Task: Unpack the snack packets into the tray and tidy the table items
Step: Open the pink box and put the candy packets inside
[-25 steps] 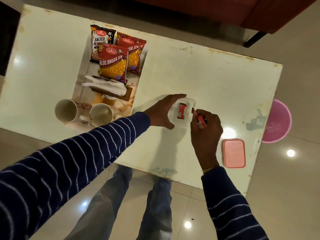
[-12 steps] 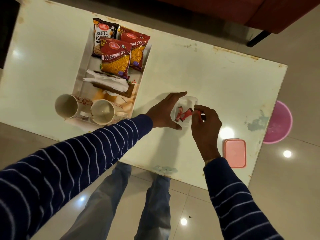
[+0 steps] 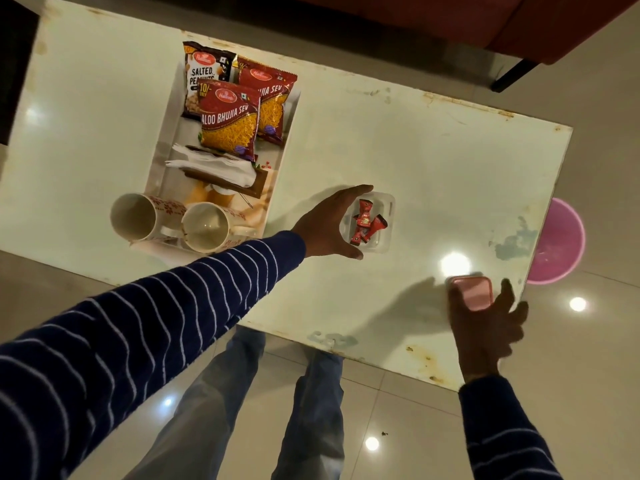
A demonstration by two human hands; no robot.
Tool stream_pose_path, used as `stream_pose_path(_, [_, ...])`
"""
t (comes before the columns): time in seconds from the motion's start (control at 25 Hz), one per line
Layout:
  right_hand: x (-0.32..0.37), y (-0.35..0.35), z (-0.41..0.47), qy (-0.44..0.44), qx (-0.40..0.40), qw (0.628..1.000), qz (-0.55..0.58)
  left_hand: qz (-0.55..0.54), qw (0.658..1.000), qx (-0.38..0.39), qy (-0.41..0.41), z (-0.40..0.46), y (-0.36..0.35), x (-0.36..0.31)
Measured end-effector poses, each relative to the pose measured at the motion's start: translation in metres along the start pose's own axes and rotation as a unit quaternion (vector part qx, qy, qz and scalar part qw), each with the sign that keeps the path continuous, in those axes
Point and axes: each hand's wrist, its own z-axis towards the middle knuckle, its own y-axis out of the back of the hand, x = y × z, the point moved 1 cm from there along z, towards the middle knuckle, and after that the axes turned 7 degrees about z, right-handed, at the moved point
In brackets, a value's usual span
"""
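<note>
A small clear plastic container (image 3: 389, 216) sits mid-table with several red sachets (image 3: 365, 223) inside. My left hand (image 3: 325, 226) cups its left side, thumb at the near edge and fingers at the far edge. My right hand (image 3: 485, 327) is at the table's near right corner, its thumb and fingers closed around the pink lid (image 3: 472, 291), which looks tilted off the surface. The white tray (image 3: 162, 147) at the left holds three snack packets (image 3: 228, 123), white napkins (image 3: 211, 166) and two mugs (image 3: 133, 216) lying on their sides.
The white table (image 3: 415, 150) has worn, stained edges. A pink round bowl (image 3: 557, 244) sits on the floor beyond the right edge. A red-brown sofa (image 3: 554, 22) stands behind the table. My legs are under the near edge.
My right hand let the red sachet drop into the clear container, then swung right and toward me to the pink lid and took hold of it. The left hand stayed on the container.
</note>
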Motion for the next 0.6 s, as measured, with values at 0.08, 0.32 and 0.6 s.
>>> stream_pose_path(0.08, [-0.022, -0.001, 0.002, 0.027, 0.067, 0.997, -0.028, -0.011, 1.000, -0.001, -0.001, 0.000, -0.001, 0.000])
stream_pose_path(0.32, [-0.033, -0.004, -0.004, 0.102, 0.057, 0.991, -0.065, -0.006, 1.000, 0.005, 0.000, -0.001, -0.001, -0.002])
stream_pose_path(0.6, [-0.004, 0.014, 0.006, 0.076, 0.047, 0.993, 0.082, -0.011, 1.000, 0.007, 0.000, -0.002, -0.001, -0.005])
